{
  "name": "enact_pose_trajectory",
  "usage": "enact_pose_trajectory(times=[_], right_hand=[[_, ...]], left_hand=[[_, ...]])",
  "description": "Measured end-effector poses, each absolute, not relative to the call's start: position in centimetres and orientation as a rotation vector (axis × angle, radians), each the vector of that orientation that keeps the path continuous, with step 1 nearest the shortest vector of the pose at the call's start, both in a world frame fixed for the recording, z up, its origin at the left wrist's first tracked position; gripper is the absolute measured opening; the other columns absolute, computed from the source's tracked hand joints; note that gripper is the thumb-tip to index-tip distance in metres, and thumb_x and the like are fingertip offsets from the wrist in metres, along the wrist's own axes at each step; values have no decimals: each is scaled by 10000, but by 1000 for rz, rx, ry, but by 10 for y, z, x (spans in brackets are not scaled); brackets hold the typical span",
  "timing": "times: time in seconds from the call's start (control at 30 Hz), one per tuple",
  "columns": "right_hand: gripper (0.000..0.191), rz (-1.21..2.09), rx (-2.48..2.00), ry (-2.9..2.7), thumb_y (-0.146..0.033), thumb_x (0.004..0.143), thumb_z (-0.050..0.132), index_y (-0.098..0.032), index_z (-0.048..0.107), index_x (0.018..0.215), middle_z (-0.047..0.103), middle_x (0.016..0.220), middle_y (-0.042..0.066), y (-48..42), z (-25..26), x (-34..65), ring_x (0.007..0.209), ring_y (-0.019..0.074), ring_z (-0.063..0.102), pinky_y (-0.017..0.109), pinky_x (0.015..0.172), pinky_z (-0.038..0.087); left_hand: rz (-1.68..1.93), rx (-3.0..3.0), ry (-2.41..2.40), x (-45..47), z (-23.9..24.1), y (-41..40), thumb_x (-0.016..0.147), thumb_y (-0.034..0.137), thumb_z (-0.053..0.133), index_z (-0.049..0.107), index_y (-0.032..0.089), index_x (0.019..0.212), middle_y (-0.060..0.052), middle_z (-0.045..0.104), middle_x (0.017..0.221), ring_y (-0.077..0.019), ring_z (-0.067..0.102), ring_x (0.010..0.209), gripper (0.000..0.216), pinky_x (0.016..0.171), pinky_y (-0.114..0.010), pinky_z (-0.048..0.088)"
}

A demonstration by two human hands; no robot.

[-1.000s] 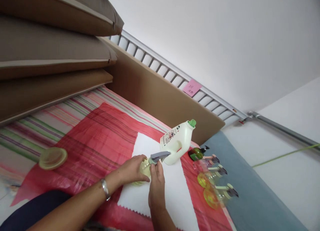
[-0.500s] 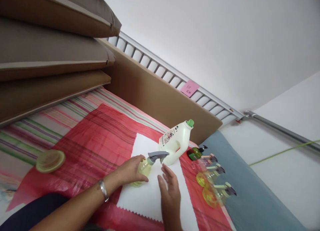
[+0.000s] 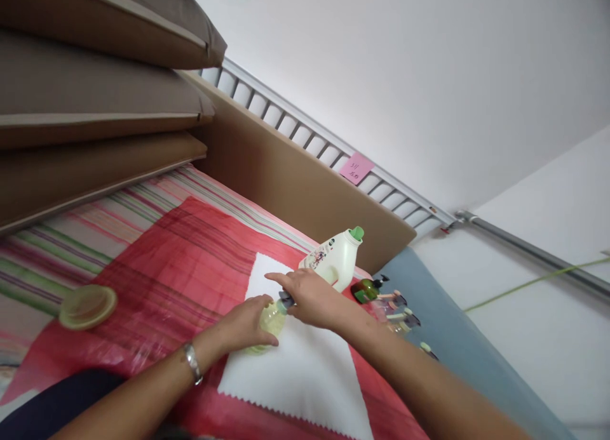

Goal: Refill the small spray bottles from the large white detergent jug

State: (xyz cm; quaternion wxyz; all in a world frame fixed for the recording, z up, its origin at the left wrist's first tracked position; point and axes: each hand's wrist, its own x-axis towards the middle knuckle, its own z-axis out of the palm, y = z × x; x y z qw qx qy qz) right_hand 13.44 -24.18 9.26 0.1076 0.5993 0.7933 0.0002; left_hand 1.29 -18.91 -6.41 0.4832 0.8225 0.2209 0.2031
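Observation:
A clear spray bottle (image 3: 273,322) with pale yellow liquid and a grey trigger head stands on a white cloth (image 3: 305,380) with zigzag edges. My left hand (image 3: 245,324), a silver bangle on its wrist, is wrapped around the bottle's body. Over the trigger head lies my right hand (image 3: 309,297), its fingers closed about the head and one finger stretched out to the left. Most of the head is hidden by that hand. Just behind it stands a white jug (image 3: 346,256) with a green spout and a printed label.
Right of the cloth, a dark green pump bottle (image 3: 366,290) and several clear spray bottles (image 3: 403,322) stand in a row, partly behind my right forearm. A pale green round dish (image 3: 88,306) lies left on the red sheet (image 3: 190,262). Brown cushions (image 3: 100,87) are stacked at upper left.
My right hand has risen from the cloth and closed over the bottle's trigger head. My left hand keeps its hold on the body. My right forearm now covers part of the bottle row.

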Motion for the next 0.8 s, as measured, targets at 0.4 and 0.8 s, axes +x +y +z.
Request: enact_pose_trajectory(times=[0.4, 0.8], right_hand=[[669, -19, 1648, 2247, -114, 630, 575, -278, 461, 1269, 686, 807, 23, -236, 91, 129, 713, 199, 601, 272, 636, 361], [711, -86, 1669, 2163, -173, 651, 699, -294, 422, 1295, 684, 968, 53, -234, 88, 125, 851, 236, 621, 279, 648, 380]], left_hand=[[468, 2017, 575, 12, -67, -188, 521, 502, 729, 506, 225, 1131, -90, 595, 1120, -294, 566, 1008, 706, 853, -359, 425], [464, 2014, 573, 11, -66, -190, 523, 500, 730, 515, 227, 1120, -97, 595, 1125, -298, 559, 1027, 691, 856, -366, 428]])
